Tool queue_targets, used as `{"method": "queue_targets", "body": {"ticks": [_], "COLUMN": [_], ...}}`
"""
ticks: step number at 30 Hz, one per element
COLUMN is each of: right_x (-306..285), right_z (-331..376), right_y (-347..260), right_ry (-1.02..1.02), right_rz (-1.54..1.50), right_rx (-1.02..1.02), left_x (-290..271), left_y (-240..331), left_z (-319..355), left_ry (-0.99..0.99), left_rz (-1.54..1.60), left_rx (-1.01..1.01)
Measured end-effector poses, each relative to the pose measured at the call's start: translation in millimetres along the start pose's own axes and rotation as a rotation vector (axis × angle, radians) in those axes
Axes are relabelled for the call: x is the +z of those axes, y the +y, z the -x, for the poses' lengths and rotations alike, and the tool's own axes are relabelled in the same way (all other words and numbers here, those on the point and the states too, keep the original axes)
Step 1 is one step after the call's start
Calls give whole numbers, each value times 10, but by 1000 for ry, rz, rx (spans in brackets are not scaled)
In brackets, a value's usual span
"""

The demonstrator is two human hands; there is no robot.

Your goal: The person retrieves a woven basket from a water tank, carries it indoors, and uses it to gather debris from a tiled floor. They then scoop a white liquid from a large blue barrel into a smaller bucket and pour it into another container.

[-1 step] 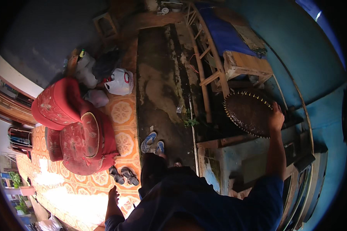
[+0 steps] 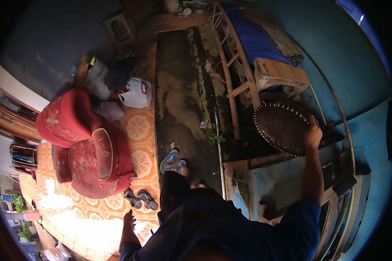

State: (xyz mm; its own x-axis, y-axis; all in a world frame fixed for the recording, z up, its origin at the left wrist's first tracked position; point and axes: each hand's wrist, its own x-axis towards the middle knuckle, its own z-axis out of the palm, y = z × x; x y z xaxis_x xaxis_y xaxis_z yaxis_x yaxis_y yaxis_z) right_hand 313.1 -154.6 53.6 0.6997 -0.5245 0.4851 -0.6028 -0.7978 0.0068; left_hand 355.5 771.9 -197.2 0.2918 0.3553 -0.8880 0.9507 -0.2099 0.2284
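Observation:
My right hand (image 2: 312, 134) is closed around the right rim of a round, dark brown tray (image 2: 281, 130) with yellow stitching along its edge, which looks like a winnowing tray. The tray is tilted beside the bamboo ladder's lower end, above a worn blue-grey cabinet (image 2: 270, 187). My left hand (image 2: 128, 222) hangs low at my left side with its fingers apart, holding nothing. Nearest to it are a pair of dark sandals (image 2: 140, 199) on the tiled floor.
A red floral armchair (image 2: 89, 150) stands on the left, with white plastic bags (image 2: 137, 93) behind it. Ahead runs a stained concrete strip (image 2: 178, 87) with blue-and-white flip-flops (image 2: 169, 160). A bamboo ladder (image 2: 236, 56) leans by a wooden bench (image 2: 279, 71) and a blue sheet (image 2: 250, 32).

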Motion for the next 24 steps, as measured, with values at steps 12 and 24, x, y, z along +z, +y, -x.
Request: {"method": "queue_targets", "body": {"ticks": [12,24], "right_x": [1412,2841], "right_z": [-1900,-3994], "right_y": [-978,-3317], "right_ry": [-19,-190], "right_rz": [-454,-1700], "right_rx": [634,993], "left_x": [1210,2690], "left_y": [3221,7259], "left_z": [-1395,-57], "left_ry": [-54,-529], "left_rz": [-6,45], "left_rx": [78,841]}}
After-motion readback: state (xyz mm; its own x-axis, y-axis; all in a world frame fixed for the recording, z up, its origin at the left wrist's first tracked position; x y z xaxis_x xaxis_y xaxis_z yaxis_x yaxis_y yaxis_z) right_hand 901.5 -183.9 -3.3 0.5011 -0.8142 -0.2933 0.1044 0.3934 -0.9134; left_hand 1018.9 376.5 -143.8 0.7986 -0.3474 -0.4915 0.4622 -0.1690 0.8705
